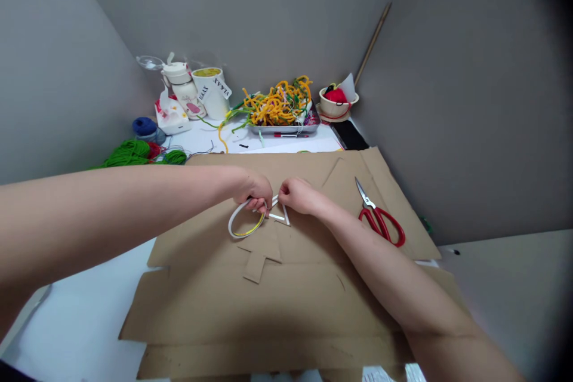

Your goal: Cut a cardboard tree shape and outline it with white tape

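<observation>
My left hand (256,190) is closed around a roll of double-sided tape (250,231), a thin white ring with yellow on its inner side. Opposite it, my right hand (299,195) pinches at a white tape strip with thumb and fingertips; the exact grip is partly hidden. White strips (286,215) form a corner beneath both hands, along the upper part of a tree-shaped cardboard cutout (262,250). The cutout's trunk points toward me, and its top is covered by my hands. Everything lies over a large brown cardboard sheet (313,298).
Red-handled scissors (367,202) lie at the right on the cardboard. Behind are a metal tray (280,129) heaped with orange yarn, a bowl (333,108) with red yarn, a black phone-like slab (350,135), a white bottle (185,92) and green yarn (128,154).
</observation>
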Demonstrator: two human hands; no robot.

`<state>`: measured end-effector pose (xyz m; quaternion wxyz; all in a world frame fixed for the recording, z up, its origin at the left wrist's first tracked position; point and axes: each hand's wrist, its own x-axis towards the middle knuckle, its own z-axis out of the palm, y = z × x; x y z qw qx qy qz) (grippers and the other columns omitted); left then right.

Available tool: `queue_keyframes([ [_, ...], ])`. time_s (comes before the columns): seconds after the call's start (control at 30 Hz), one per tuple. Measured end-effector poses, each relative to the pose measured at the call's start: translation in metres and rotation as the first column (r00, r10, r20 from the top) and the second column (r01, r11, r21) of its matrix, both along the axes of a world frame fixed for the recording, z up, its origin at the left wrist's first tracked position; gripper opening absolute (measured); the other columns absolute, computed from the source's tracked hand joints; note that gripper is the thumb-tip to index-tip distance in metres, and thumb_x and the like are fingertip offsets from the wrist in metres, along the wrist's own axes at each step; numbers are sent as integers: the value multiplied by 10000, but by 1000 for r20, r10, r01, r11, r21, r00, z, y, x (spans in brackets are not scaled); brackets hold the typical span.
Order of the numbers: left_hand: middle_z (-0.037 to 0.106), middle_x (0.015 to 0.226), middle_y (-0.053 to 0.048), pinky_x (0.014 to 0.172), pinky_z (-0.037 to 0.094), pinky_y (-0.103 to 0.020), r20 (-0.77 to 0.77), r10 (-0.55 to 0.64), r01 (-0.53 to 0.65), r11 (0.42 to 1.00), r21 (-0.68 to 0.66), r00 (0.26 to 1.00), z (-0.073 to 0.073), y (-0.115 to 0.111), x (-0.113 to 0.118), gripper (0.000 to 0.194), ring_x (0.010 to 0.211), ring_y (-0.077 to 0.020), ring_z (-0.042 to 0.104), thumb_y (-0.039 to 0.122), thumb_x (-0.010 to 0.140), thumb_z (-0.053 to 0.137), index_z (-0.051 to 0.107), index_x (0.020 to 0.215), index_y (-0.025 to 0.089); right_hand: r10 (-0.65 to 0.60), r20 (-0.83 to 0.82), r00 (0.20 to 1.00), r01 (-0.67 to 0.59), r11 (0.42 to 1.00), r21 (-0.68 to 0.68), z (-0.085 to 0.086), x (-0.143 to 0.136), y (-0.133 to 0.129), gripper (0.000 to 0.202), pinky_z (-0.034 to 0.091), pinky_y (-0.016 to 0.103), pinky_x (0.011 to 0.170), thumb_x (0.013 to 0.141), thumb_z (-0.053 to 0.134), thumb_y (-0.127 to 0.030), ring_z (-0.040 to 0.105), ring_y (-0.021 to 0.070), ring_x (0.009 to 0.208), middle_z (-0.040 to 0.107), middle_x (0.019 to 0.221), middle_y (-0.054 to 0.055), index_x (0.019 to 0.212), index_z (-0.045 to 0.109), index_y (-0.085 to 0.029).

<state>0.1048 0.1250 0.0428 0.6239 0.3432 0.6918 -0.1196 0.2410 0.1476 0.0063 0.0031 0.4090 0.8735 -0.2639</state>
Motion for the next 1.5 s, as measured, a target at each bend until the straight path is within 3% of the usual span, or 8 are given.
queue_keyframes([
  [0.23,423,406,24,304,185,-102,-58,-80,76,995,-64,995,8,1,6,290,302,-6,254,78,778,502,584,501,104,10,27,1000,-10,1000,-11,-1,-2,2,149,313,209,503,723,537,-170,528,112,563,666,654,42,702,682,-146],
  [0.6,384,413,46,315,190,-86,-93,-94,87,993,-75,991,13,-1,7,378,308,9,243,133,838,474,488,461,113,0,55,998,0,1000,6,-2,-3,2,169,321,216,516,754,537,-187,557,132,610,693,726,67,774,699,-144],
  [0.8,292,380,60,318,181,-99,-118,-114,106,992,-72,986,11,-1,6,435,313,-2,210,153,850,462,456,416,117,1,46,999,-2,1000,21,-1,-3,2,181,319,216,512,758,517,-186,549,128,590,688,701,66,746,693,-145],
  [1.5,269,356,55,302,197,-132,-146,-190,179,980,-85,971,4,4,6,392,306,-31,207,154,812,486,465,422,139,-15,52,999,13,999,34,-3,-4,0,175,304,226,493,730,525,-189,554,132,583,686,685,72,714,693,-144],
])
